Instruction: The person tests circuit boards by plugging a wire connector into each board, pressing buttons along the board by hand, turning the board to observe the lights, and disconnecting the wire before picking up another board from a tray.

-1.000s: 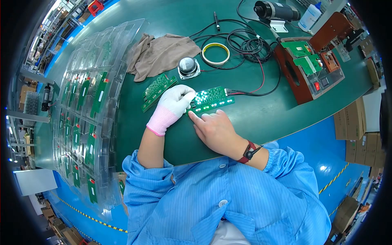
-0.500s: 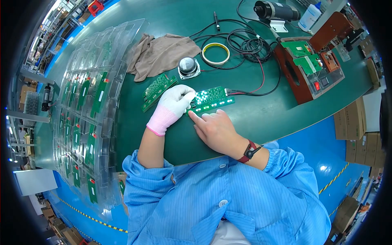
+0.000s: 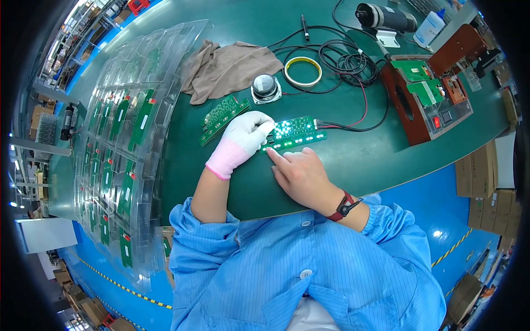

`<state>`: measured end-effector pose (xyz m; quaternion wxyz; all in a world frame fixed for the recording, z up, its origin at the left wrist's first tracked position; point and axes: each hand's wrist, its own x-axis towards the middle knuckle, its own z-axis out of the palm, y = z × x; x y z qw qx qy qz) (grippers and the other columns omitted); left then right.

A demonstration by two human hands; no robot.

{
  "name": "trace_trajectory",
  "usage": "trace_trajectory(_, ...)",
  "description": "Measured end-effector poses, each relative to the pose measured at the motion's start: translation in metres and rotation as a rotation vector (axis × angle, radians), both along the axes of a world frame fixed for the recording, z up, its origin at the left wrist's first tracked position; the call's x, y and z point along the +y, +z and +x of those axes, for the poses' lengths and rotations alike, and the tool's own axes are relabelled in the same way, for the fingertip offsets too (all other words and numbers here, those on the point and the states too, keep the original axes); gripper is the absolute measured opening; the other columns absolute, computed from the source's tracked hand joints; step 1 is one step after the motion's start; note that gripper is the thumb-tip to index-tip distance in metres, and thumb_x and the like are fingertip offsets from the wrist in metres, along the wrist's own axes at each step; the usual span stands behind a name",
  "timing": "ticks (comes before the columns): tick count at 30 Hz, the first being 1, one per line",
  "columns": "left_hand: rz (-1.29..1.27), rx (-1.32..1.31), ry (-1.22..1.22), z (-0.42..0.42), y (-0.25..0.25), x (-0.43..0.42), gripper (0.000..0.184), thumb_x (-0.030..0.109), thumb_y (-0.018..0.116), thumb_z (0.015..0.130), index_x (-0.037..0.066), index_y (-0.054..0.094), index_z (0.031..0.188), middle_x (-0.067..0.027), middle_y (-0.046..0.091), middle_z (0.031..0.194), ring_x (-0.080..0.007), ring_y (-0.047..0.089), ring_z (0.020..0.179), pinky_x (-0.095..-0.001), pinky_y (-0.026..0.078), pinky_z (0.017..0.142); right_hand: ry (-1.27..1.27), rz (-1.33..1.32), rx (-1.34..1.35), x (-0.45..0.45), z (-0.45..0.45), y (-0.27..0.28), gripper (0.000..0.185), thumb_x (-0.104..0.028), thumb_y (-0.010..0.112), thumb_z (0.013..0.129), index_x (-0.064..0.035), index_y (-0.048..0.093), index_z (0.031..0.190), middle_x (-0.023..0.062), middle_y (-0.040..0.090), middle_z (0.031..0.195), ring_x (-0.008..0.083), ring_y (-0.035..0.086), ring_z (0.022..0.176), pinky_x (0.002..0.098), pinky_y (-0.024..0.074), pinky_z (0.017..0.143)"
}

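Note:
My left hand (image 3: 247, 135), in a white glove with a pink cuff, pinches the left end of a lit green circuit board (image 3: 296, 127). White lights glow on its upper part and along its lower strip. My right hand (image 3: 301, 172) is bare, with its index fingertip on the strip's left end and the other fingers curled. Black and red wires (image 3: 337, 126) run from the board's right end. A second green board (image 3: 222, 118), unlit, lies just left of my gloved hand. Above it sits a round speaker-like part (image 3: 265, 88).
Brown cloth (image 3: 229, 69), a yellow tape roll (image 3: 302, 71) and coiled black cable (image 3: 345, 58) lie at the back. A wooden test fixture (image 3: 411, 110) stands at the right, with a black cylinder (image 3: 386, 17) and bottle (image 3: 429, 27) behind. Clear trays (image 3: 138, 138) hold boards at the left.
The whole view has shifted slightly, so the table's things appear a little further right. Both hands keep their places at the lit board, and the lights on its lower strip look different.

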<state>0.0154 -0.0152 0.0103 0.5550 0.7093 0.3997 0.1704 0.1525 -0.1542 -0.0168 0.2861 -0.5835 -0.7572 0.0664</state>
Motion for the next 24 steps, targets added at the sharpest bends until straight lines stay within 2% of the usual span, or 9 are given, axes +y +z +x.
trace_trajectory(5, -0.002, 0.017, -0.004, 0.000, 0.001, 0.001, 0.027, 0.024, 0.060, 0.096, 0.001, 0.066, 0.107, -0.0013, 0.062, 0.080, -0.0062, 0.056, 0.065, -0.0222, 0.046, 0.057, 0.000, 0.022, -0.010, -0.001, 0.001, 0.000, 0.036, -0.017, 0.063, 0.091, -0.0025, 0.063, 0.124, 0.0046, 0.057, 0.072, 0.0225, 0.058, 0.066, 0.0374, 0.0402, 0.067)
trace_trajectory(14, 0.022, 0.011, 0.005, 0.000, 0.001, -0.001, 0.026, 0.024, 0.059, 0.097, 0.001, 0.067, 0.106, -0.0016, 0.062, 0.081, -0.0064, 0.056, 0.065, -0.0229, 0.046, 0.058, -0.016, 0.048, 0.095, -0.008, 0.007, 0.001, 0.036, -0.011, 0.068, 0.087, -0.0017, 0.065, 0.121, 0.0055, 0.056, 0.073, 0.0230, 0.057, 0.068, 0.0377, 0.0395, 0.067)
trace_trajectory(24, 0.025, 0.042, 0.009, 0.003, 0.004, -0.001, 0.024, 0.023, 0.061, 0.095, 0.000, 0.067, 0.102, -0.0009, 0.061, 0.074, -0.0060, 0.055, 0.063, -0.0223, 0.045, 0.058, -0.223, 0.101, 0.102, -0.020, 0.028, -0.004, 0.028, -0.011, 0.067, 0.087, 0.0004, 0.067, 0.113, 0.0058, 0.060, 0.070, 0.0236, 0.058, 0.064, 0.0377, 0.0407, 0.065)
